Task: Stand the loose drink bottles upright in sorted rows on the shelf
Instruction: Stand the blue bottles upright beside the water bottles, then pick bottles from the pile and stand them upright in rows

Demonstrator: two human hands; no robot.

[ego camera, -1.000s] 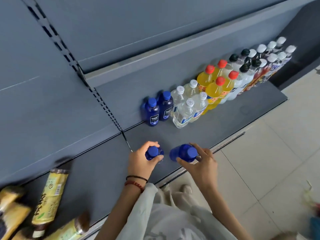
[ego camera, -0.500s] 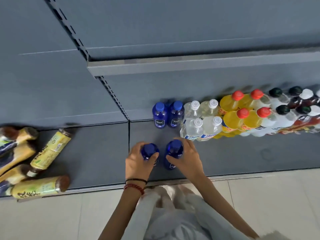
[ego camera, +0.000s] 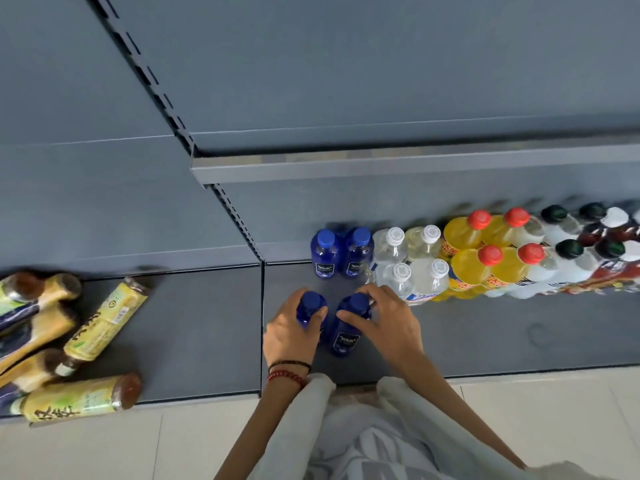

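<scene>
Two small blue bottles stand upright side by side on the grey shelf (ego camera: 485, 341), in front of two more blue bottles (ego camera: 341, 254) at the back. My left hand (ego camera: 287, 336) grips the left blue bottle (ego camera: 310, 308) round its neck. My right hand (ego camera: 384, 323) grips the right blue bottle (ego camera: 348, 332) near its cap. To the right run rows of clear bottles (ego camera: 412, 261), yellow bottles with red caps (ego camera: 485, 251) and black-capped bottles (ego camera: 568, 251).
Several yellow-labelled tea bottles (ego camera: 100, 323) lie on their sides on the shelf's left section. An upper shelf edge (ego camera: 381, 168) overhangs the back. Bare shelf lies in front of the rows at right. Tiled floor (ego camera: 536, 427) runs below.
Both hands have brought the two blue bottles back towards the rear pair and stood them upright; the right one was tilted a second ago. My view has swung left and squared to the shelf.
</scene>
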